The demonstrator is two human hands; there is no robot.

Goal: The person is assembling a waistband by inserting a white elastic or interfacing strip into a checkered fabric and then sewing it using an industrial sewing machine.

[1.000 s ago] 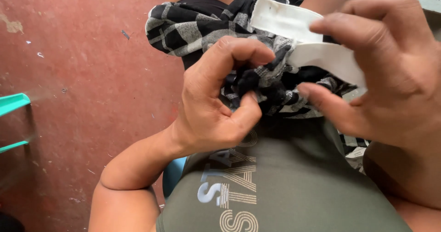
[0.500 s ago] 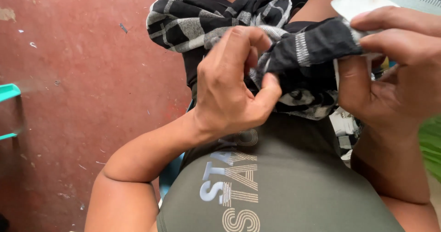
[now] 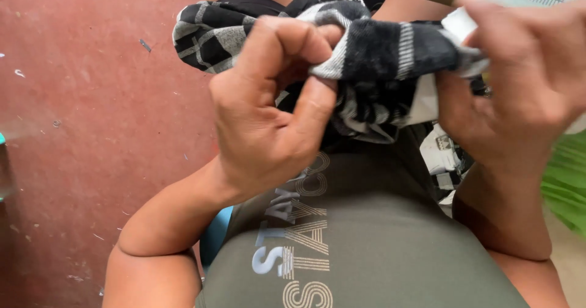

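Head view is showing the left hand point(image 3: 268, 106) pinching, thumb against curled fingers, a fold of black-and-white checked cloth point(image 3: 378, 51) held up before the olive shirt point(image 3: 366, 241), while the right hand point(image 3: 519, 94) is clamping its fingers on the cloth's other end, above the red floor point(image 3: 91, 131).

A black-and-white checked cloth point(image 3: 378, 57) sits at upper centre of the frame, between the left hand point(image 3: 268, 112) and the right hand point(image 3: 519, 94), above the olive-green shirt point(image 3: 366, 235); the red concrete floor point(image 3: 91, 131) fills the left.
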